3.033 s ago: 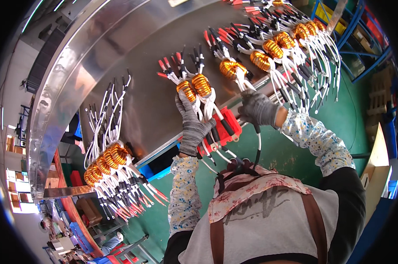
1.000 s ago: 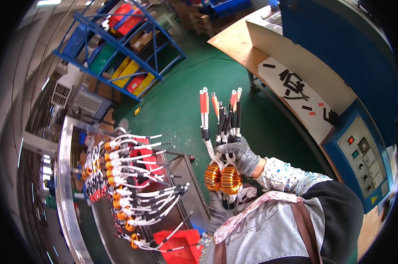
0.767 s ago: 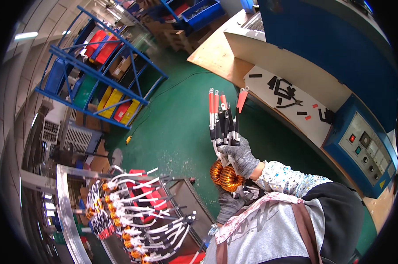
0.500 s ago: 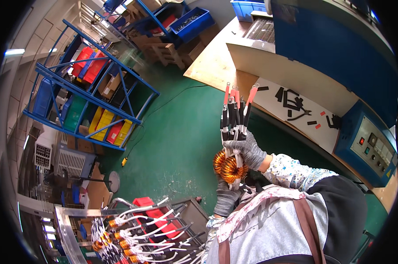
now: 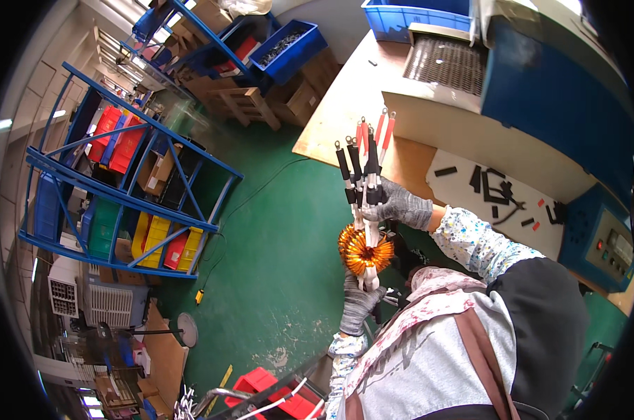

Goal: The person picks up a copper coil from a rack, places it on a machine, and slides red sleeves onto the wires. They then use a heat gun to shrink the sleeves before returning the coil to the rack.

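In front of me I hold a bunch of copper-wound toroidal coils (image 5: 366,250). White leads run up from them and end in black sleeves (image 5: 356,164), red sleeves (image 5: 386,131) and metal ring terminals. My right hand (image 5: 402,204), in a grey glove, wraps round the white leads just above the coils. Below the coils my left hand (image 5: 361,302), also gloved, is closed on the lower white part of the bunch. The lead ends point toward the workbench (image 5: 338,105). How many coils there are is hard to tell, since they overlap.
A blue machine (image 5: 541,91) with a mesh belt (image 5: 444,64) stands on the bench. Loose black sleeves (image 5: 476,179) and pliers (image 5: 511,210) lie by a control box (image 5: 606,245). A blue rack (image 5: 121,185) stands left, a red bin (image 5: 275,392) low, near me.
The view has shifted toward the bench, and the bunch appears nearer to the mesh belt. The rack of finished-looking coils at lower left has mostly left the view. Both hands keep their hold.
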A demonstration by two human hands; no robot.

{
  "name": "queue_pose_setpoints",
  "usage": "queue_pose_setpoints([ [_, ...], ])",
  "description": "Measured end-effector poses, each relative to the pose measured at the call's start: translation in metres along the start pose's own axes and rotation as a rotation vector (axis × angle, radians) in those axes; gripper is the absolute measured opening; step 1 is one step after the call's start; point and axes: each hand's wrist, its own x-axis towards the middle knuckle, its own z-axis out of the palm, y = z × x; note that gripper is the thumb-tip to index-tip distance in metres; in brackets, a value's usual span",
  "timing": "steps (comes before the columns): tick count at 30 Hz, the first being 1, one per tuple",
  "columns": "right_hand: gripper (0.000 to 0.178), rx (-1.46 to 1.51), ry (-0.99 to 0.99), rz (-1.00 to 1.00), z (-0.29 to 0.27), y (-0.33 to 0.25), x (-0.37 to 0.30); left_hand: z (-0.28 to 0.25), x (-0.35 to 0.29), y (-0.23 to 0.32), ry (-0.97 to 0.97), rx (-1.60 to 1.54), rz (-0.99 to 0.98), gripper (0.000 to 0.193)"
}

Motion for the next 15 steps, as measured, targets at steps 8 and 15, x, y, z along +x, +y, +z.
queue_pose_setpoints([
  [8, 0.047, -0.22, 0.605, -0.039, -0.061, 0.055, 0.201, -0.075, 0.205, 0.027, 0.045, 0.195, -0.26, 0.071],
  [15, 0.046, -0.164, 0.773, 0.149, -0.124, 0.082, 0.296, -0.117, 0.35, 0.026, -0.022, 0.338, -0.292, 0.06],
])
